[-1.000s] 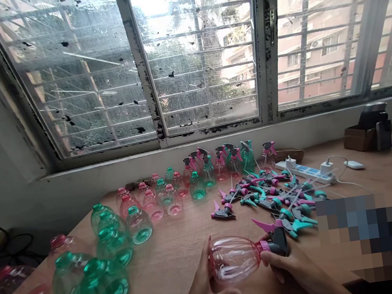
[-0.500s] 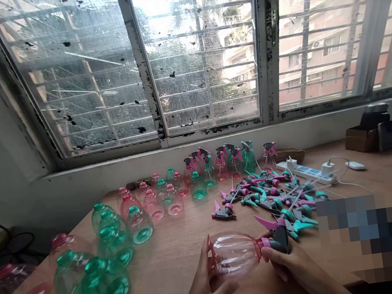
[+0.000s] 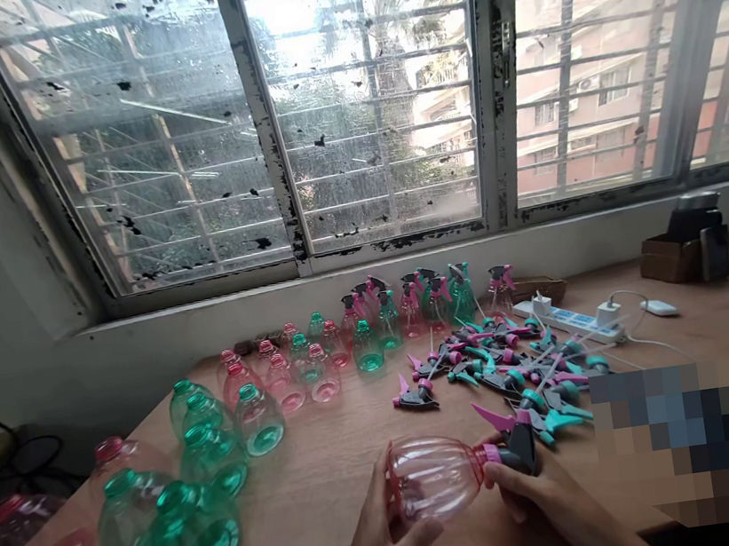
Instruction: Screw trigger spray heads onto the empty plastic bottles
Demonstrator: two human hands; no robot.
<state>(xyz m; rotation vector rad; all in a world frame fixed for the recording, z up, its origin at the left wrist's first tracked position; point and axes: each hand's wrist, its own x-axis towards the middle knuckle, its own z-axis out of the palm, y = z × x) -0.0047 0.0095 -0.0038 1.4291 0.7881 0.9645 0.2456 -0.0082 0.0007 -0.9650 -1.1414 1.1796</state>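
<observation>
A clear pink spray bottle [image 3: 435,477] lies sideways above the table's front edge, held between both hands. Around its base curls my left hand [image 3: 388,529], thumb along the lower side. My right hand [image 3: 530,484] grips the neck end, where a pink collar joins a dark grey trigger head [image 3: 518,445] with a pink lever. Some of the right fingers are hidden behind the head. Just beyond lies a heap of loose trigger heads [image 3: 503,358] in pink, teal and grey, with thin white tubes.
Open green bottles [image 3: 195,541] and pink bottles [image 3: 285,382] stand along the left. Several bottles with trigger heads [image 3: 410,307] line the back by the window. A white power strip [image 3: 569,319] and a brown box [image 3: 671,258] sit to the right.
The left hand and the bottle's base have shifted slightly, with the fingers a little further round the base. Otherwise the scene looks the same.
</observation>
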